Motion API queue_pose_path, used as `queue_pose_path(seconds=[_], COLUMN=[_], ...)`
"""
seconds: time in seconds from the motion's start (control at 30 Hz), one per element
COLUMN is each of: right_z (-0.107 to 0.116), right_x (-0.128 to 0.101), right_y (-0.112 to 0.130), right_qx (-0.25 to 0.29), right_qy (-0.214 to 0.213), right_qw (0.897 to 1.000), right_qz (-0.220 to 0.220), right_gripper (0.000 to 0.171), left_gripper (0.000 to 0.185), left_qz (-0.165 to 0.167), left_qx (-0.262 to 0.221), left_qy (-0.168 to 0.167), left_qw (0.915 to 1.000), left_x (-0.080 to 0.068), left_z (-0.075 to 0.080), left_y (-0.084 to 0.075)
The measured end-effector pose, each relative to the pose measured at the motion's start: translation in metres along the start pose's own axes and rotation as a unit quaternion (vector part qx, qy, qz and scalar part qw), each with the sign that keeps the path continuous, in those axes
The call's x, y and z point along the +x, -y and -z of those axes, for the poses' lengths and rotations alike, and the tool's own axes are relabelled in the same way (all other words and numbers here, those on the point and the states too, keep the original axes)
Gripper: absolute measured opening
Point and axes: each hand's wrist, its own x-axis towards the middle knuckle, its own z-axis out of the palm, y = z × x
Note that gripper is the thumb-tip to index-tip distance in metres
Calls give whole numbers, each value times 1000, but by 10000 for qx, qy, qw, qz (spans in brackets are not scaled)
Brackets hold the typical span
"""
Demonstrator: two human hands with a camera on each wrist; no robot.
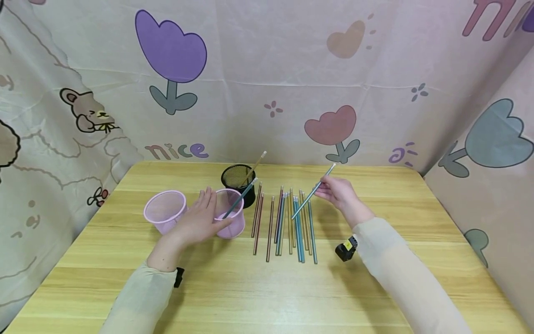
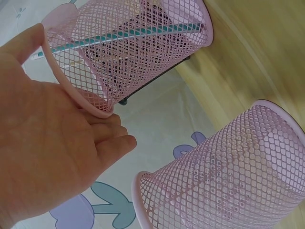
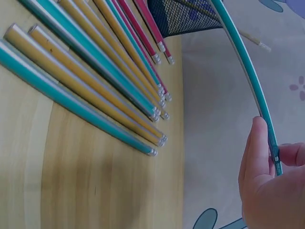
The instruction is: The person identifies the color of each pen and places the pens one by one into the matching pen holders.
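Right hand (image 1: 340, 194): pinched a teal pencil (image 1: 313, 191), at 2 o'clock above the row.
Left hand (image 1: 199, 221): fingers straight, steadying the pink cup (image 1: 231, 218).
Risk: loose pinch, pencil might've slipped.

On the wooden surface (image 1: 250, 287), the left hand (image 1: 196, 222) touches a pink mesh cup (image 1: 230, 218) holding a teal pencil (image 1: 239, 198); the right hand (image 1: 340, 192) pinches another teal pencil (image 1: 313, 191) above the row of pencils (image 1: 285, 227).

My wooden table (image 1: 267, 292), light yellow planks. On it: two pink mesh cups (image 1: 165, 211) toward the left edge, one black mesh cup (image 1: 238, 183) toward the far edge, a row of coloured pencils (image 1: 288, 227) mid-table.
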Motion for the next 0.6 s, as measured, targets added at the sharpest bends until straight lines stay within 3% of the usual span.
queue_pose_path(seconds=[0.33,0.6], right_z=[-15,-41], right_x=[-1,-8], right_y=[2,4], right_qx=[230,531], right_qy=[-254,-515], right_qw=[9988,9943], right_qz=[362,769], right_gripper=[10,7], left_gripper=[91,91], left_qz=[68,58], left_qx=[-31,-99], left_qy=[22,-79], left_qw=[10000,9999], left_x=[4,11], left_z=[-3,-8], left_y=[-1,-6])
